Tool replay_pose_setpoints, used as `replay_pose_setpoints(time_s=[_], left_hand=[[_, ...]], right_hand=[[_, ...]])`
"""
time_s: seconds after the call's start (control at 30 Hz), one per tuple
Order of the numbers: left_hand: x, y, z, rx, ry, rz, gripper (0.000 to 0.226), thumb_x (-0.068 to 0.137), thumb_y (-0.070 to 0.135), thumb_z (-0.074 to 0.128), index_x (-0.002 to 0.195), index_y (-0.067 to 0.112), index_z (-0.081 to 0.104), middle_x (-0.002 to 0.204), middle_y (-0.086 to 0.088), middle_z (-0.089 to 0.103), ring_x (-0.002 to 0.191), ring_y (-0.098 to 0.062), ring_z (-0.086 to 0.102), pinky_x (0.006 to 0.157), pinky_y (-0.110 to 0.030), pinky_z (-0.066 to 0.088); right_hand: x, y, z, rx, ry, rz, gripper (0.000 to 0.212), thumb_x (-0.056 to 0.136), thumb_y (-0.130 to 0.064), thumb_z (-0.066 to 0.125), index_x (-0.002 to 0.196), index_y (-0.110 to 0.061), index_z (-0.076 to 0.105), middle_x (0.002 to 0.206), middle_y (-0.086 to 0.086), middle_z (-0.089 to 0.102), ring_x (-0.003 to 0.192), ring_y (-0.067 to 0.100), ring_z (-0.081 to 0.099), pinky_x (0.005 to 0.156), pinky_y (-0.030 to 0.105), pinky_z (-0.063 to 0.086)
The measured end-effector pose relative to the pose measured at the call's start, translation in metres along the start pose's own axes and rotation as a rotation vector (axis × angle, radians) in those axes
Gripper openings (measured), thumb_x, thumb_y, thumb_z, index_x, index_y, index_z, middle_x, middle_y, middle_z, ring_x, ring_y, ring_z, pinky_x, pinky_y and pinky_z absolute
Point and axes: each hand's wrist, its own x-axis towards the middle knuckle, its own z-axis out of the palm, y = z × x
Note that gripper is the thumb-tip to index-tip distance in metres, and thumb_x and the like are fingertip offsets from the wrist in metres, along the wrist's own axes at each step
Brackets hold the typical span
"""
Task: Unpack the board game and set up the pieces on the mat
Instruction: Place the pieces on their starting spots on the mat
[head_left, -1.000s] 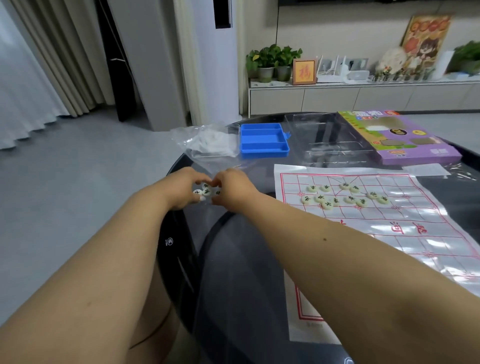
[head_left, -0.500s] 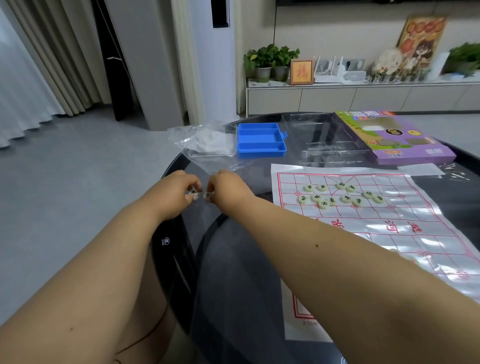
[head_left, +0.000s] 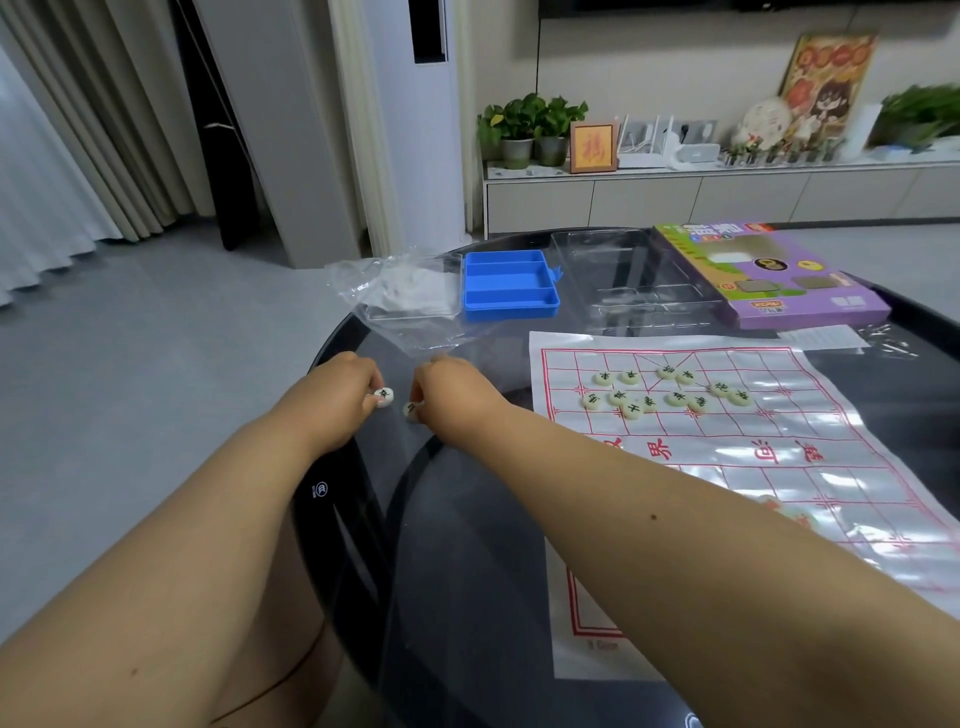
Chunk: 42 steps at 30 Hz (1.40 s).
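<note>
**Cream pieces in both hands at the desk's left edge**

Cream-coloured discs, one per hand, and you've got them both up over the dark glass desk (head_left: 467, 545). Your left hand (head_left: 337, 400) has its fingers curled in, pinching a round piece (head_left: 385, 397) with a dark character facing up. Your right hand (head_left: 452, 395) sits just beside it, fingers bunched down on a second piece (head_left: 410, 410) that only half shows under the fingertips. The two hands are close but apart, a sliver of glass between them.

Look right and there's the mat (head_left: 753, 467), a glossy white sheet with a red grid and red characters across the middle, lying flat on the desk. A loose cluster of pieces (head_left: 670, 395) sits on its far rows, unevenly spaced, some touching one another. Your right forearm crosses the mat's near corner.

Behind your hands, a crumpled clear plastic bag (head_left: 395, 296) reaches almost to your knuckles. Just beside it stands a blue tray (head_left: 509, 286) with three long compartments. Next along is a clear plastic insert (head_left: 634, 280), and beyond that the purple game box (head_left: 769, 275), lying flat near the far right rim. A white slip of paper (head_left: 826, 338) rests between the box and the mat.
</note>
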Motion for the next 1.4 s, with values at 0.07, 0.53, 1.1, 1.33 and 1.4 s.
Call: replay_pose_setpoints(time_s=[0.07,0.53,1.1,1.33,1.4], left_hand=[[-0.002,0.001,0.000,-0.001,-0.009,-0.013,0.011,0.092,0.026,0.059,0.094,0.016,0.058,0.098,-0.003,0.050,0.089,-0.022,0.054,0.081,-0.037,0.046],[0.001,0.179,0.007,-0.128,-0.073,0.300,0.023,0.094,0.030,0.055,0.113,0.017,0.058,0.112,0.001,0.052,0.095,-0.013,0.051,0.079,-0.024,0.038],[-0.008,0.235,0.036,0.063,-0.107,0.374,0.023,0.096,0.020,0.052,0.115,0.014,0.064,0.113,-0.004,0.057,0.097,-0.023,0.058,0.086,-0.040,0.052],[-0.032,0.231,0.037,-0.046,0.012,0.351,0.036,0.099,0.023,0.046,0.134,0.018,0.054,0.127,0.001,0.050,0.112,-0.017,0.050,0.094,-0.030,0.047],[-0.039,0.228,0.029,-0.105,0.043,0.298,0.037,0.100,0.021,0.044,0.135,0.019,0.053,0.129,0.002,0.049,0.116,-0.017,0.048,0.096,-0.027,0.044]], right_hand=[[-0.001,0.000,-0.001,-0.007,-0.016,0.008,0.032,0.091,-0.033,0.059,0.110,-0.008,0.064,0.115,0.011,0.059,0.103,0.025,0.057,0.079,0.030,0.046],[-0.137,0.148,-0.089,0.119,0.131,0.335,0.022,0.088,-0.020,0.065,0.108,-0.011,0.068,0.105,0.004,0.065,0.083,0.016,0.055,0.073,0.025,0.044],[-0.187,0.191,-0.091,-0.011,0.003,0.323,0.038,0.094,-0.006,0.047,0.128,-0.018,0.058,0.134,0.002,0.053,0.120,0.022,0.051,0.100,0.029,0.040],[-0.210,0.189,-0.090,0.065,0.102,0.314,0.037,0.097,-0.007,0.044,0.130,-0.018,0.056,0.141,0.001,0.048,0.129,0.020,0.043,0.105,0.028,0.032],[-0.223,0.188,-0.096,0.125,0.178,0.343,0.035,0.098,-0.006,0.042,0.127,-0.017,0.059,0.138,0.000,0.050,0.127,0.019,0.045,0.102,0.025,0.034]])
